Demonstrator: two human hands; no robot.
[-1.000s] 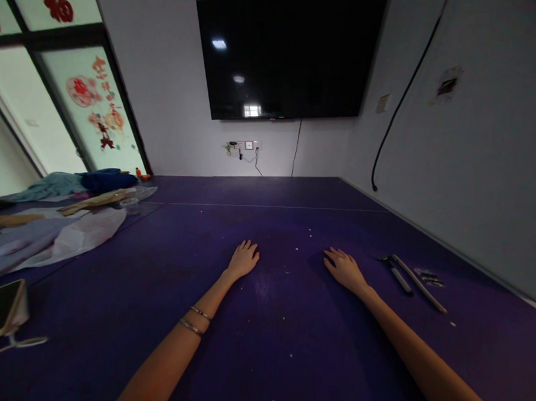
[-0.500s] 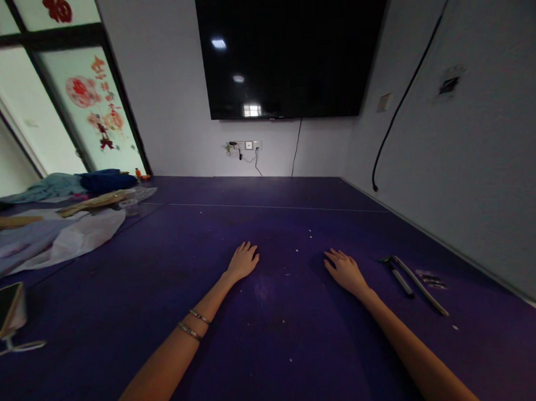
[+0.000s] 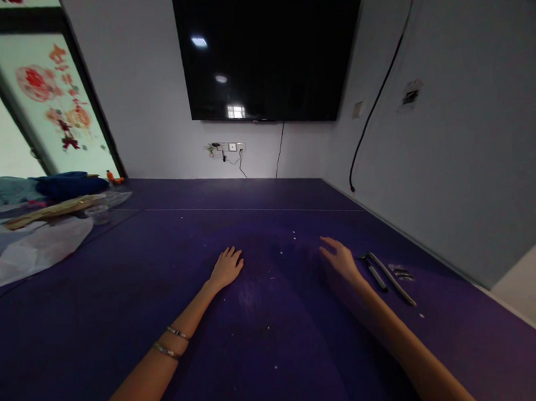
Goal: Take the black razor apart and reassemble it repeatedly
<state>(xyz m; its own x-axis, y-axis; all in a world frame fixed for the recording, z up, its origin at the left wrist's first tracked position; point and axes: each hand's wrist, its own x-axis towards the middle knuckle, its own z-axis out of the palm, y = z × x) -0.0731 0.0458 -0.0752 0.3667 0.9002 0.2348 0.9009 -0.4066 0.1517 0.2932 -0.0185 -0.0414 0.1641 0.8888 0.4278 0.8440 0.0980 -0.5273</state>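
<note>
A: Here we are over the purple desk [image 3: 259, 358], two bare hands out on it! What's the left hand [image 3: 226, 267] doing?

B: Palm down, fingers spread and pointing to the far edge, gripping nothing. Two bracelets [image 3: 167, 350] circle that forearm.

A: And the right hand [image 3: 339, 258]?

B: A touch blurred, that one! Thumb and forefinger stand apart, nothing between them. Whether it touches the desk, I cannot tell.

A: What's nearest to it?

B: Just to its right, a slim grey-handled tool [image 3: 376, 277], lying flat. Beside that, a long curved grey rod [image 3: 392, 279]. Their far ends are close together, and they fan apart toward the near edge.

A: Anything closer to the desk's right edge?

B: Yes, a clear packet [image 3: 402, 273] with dark pieces in it, lying between the rod and that edge. It's too small to read.

A: Over to the far left corner!

B: A busy spot: a dark blue cloth [image 3: 71, 186], a small orange object [image 3: 111, 177] beside it, and nearer us along the left side a crumpled translucent sheet [image 3: 48, 250].

A: And beyond the far edge?

B: A large dark television [image 3: 268, 58], mounted on the wall, with lights reflected in its screen.
</note>
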